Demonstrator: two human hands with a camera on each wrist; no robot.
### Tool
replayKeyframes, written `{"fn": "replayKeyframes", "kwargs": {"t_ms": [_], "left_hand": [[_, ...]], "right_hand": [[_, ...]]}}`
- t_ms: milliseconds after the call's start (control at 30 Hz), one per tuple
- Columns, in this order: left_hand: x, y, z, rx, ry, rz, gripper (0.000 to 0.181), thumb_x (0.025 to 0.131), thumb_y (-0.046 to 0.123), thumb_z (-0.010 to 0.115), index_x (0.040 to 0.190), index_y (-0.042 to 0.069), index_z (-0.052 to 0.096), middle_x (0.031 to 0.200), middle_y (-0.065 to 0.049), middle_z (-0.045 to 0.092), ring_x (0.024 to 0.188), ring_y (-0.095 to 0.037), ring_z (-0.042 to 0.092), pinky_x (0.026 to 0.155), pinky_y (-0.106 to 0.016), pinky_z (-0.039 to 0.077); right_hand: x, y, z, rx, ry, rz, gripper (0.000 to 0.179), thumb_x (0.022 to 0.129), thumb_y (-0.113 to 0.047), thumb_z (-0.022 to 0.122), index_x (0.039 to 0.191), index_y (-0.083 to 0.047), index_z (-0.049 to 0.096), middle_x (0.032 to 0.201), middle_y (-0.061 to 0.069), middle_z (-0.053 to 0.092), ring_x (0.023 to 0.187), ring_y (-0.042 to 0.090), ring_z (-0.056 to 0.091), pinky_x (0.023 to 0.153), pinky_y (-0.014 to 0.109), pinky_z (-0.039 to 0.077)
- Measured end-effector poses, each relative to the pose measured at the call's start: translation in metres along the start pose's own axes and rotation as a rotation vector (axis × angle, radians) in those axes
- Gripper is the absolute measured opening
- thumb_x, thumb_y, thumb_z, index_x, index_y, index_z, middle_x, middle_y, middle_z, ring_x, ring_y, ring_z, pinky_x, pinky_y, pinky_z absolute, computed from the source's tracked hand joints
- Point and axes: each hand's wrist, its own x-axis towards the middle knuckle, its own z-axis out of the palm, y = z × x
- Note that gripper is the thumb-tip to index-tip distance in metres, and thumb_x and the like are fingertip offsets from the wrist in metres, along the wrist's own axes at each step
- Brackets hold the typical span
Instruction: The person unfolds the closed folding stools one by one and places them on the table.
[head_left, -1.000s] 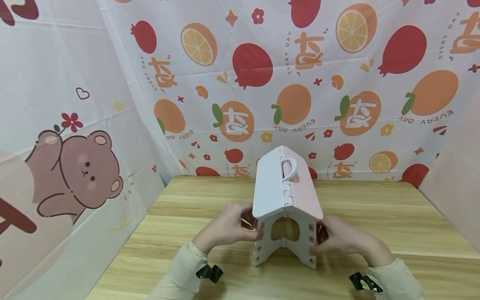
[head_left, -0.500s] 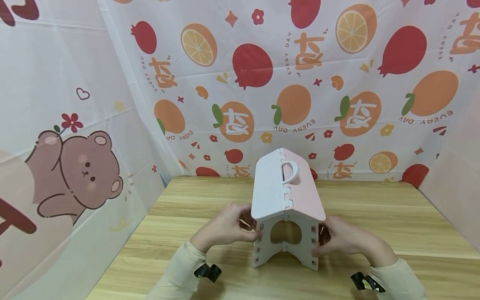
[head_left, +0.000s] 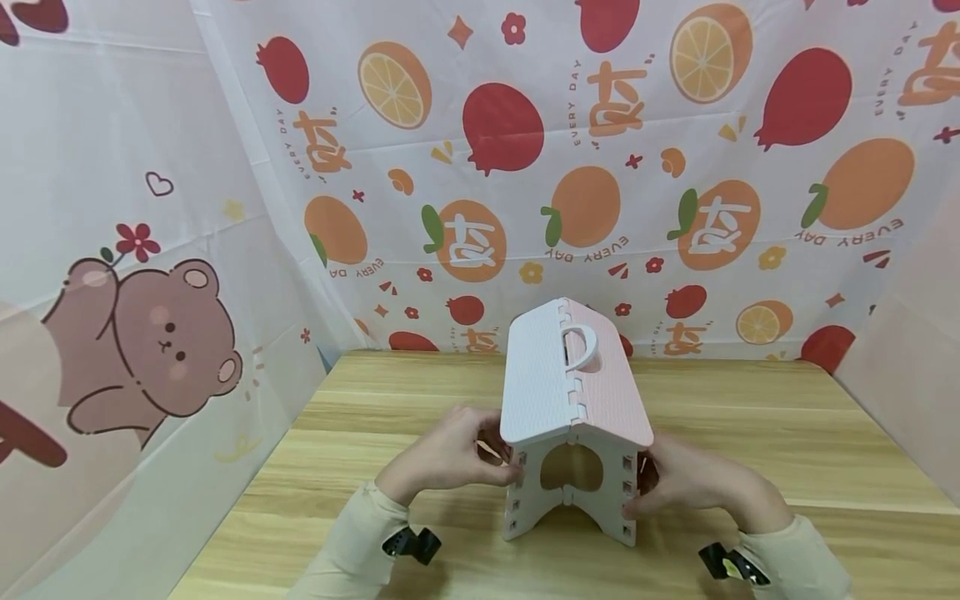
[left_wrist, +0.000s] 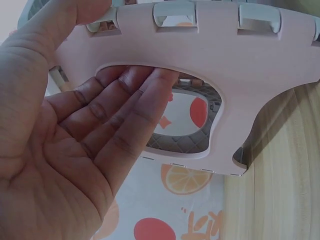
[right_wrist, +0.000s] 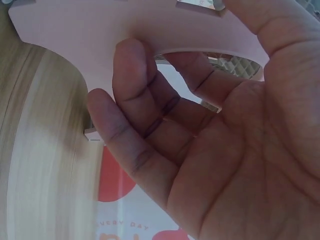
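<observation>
Hands grip folding stool legs: left hand, right hand. Spread both panels evenly; fingers seemingly near hinge, mind pinching.

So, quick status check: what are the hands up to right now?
Left hand and right hand each grip a leg panel of the folding stool. Stool stands half-open on the table. Nothing in the way.

The head view is bright and evenly lit, with soft shadows and curved edges. Both wrist views are dimmer; the near palms look slightly blurred.
</observation>
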Motion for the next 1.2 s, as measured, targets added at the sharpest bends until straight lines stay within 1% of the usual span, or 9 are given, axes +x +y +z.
{"fn": "replayKeyframes", "kwargs": {"t_ms": [233, 367, 500, 667, 800, 933, 1067, 1133, 1200], "left_hand": [[0.001, 0.0, 0.0, -0.019, -0.004, 0.002, 0.035, 0.087, 0.015, 0.088, 0.118, 0.007, 0.074, 0.097, -0.001, 0.079, 0.089, -0.006, 0.076, 0.082, -0.029, 0.066], [-0.001, 0.0, -0.003, -0.047, -0.034, 0.005, 0.038, 0.088, 0.02, 0.088, 0.122, 0.009, 0.073, 0.1, 0.0, 0.078, 0.093, -0.01, 0.076, 0.085, -0.031, 0.066], [-0.004, 0.001, -0.013, -0.073, -0.038, -0.019, 0.038, 0.091, 0.025, 0.087, 0.124, 0.015, 0.072, 0.106, 0.001, 0.077, 0.099, -0.016, 0.075, 0.09, -0.031, 0.065], [-0.007, 0.01, -0.03, 0.037, 0.097, -0.025, 0.024, 0.099, 0.019, 0.078, 0.12, 0.008, 0.073, 0.108, -0.004, 0.079, 0.102, -0.017, 0.075, 0.092, -0.033, 0.065], [0.0, 0.023, -0.039, 0.136, 0.266, -0.028, 0.022, 0.103, 0.018, 0.073, 0.122, 0.005, 0.073, 0.115, -0.009, 0.079, 0.109, -0.022, 0.077, 0.096, -0.039, 0.065], [0.013, 0.036, -0.041, 0.19, 0.359, -0.005, 0.037, 0.106, 0.027, 0.07, 0.136, 0.005, 0.069, 0.135, -0.014, 0.074, 0.127, -0.031, 0.072, 0.107, -0.048, 0.06], [0.028, 0.043, -0.036, 0.264, 0.364, 0.003, 0.058, 0.108, 0.037, 0.065, 0.155, 0.005, 0.055, 0.157, -0.014, 0.06, 0.145, -0.034, 0.059, 0.119, -0.053, 0.05], [0.034, 0.045, -0.033, 0.28, 0.348, -0.001, 0.065, 0.109, 0.04, 0.062, 0.161, 0.005, 0.047, 0.165, -0.013, 0.051, 0.152, -0.034, 0.05, 0.124, -0.055, 0.043], [0.04, 0.044, -0.029, 0.275, 0.327, -0.001, 0.071, 0.11, 0.045, 0.058, 0.166, 0.005, 0.039, 0.172, -0.012, 0.041, 0.159, -0.032, 0.041, 0.129, -0.055, 0.036]], "right_hand": [[0.003, -0.002, 0.002, 0.027, -0.032, -0.003, 0.079, 0.085, -0.02, 0.091, 0.147, -0.001, 0.045, 0.128, 0.016, 0.067, 0.108, 0.01, 0.069, 0.085, 0.029, 0.061], [0.003, -0.004, 0.001, 0.018, -0.028, 0.012, 0.074, 0.084, -0.024, 0.092, 0.141, 0.0, 0.051, 0.12, 0.011, 0.069, 0.101, 0.014, 0.067, 0.082, 0.03, 0.06], [0.0, -0.007, -0.005, -0.014, -0.011, 0.069, 0.072, 0.082, -0.027, 0.094, 0.138, -0.001, 0.057, 0.12, 0.008, 0.071, 0.104, 0.021, 0.068, 0.088, 0.038, 0.058], [-0.014, -0.016, -0.032, -0.097, 0.034, 0.121, 0.071, 0.084, -0.026, 0.091, 0.141, 0.003, 0.059, 0.131, 0.014, 0.07, 0.117, 0.035, 0.07, 0.096, 0.051, 0.059], [-0.027, -0.029, -0.059, -0.191, 0.1, 0.137, 0.06, 0.096, -0.025, 0.081, 0.143, 0.005, 0.059, 0.134, 0.016, 0.071, 0.117, 0.031, 0.071, 0.093, 0.039, 0.062], [-0.028, -0.048, -0.07, -0.31, 0.262, 0.084, 0.048, 0.107, -0.026, 0.067, 0.147, 0.0, 0.059, 0.137, 0.013, 0.072, 0.119, 0.027, 0.072, 0.092, 0.028, 0.061], [-0.016, -0.064, -0.065, -0.376, 0.415, 0.005, 0.056, 0.109, -0.031, 0.064, 0.158, -0.007, 0.05, 0.154, 0.018, 0.061, 0.138, 0.042, 0.063, 0.111, 0.053, 0.056], [-0.007, -0.068, -0.059, -0.387, 0.438, -0.006, 0.066, 0.109, -0.035, 0.064, 0.165, -0.009, 0.041, 0.166, 0.02, 0.048, 0.149, 0.048, 0.05, 0.118, 0.066, 0.045], [0.003, -0.068, -0.052, -0.387, 0.432, -0.014, 0.072, 0.109, -0.037, 0.064, 0.168, -0.007, 0.034, 0.172, 0.022, 0.036, 0.156, 0.05, 0.039, 0.121, 0.072, 0.036]]}}
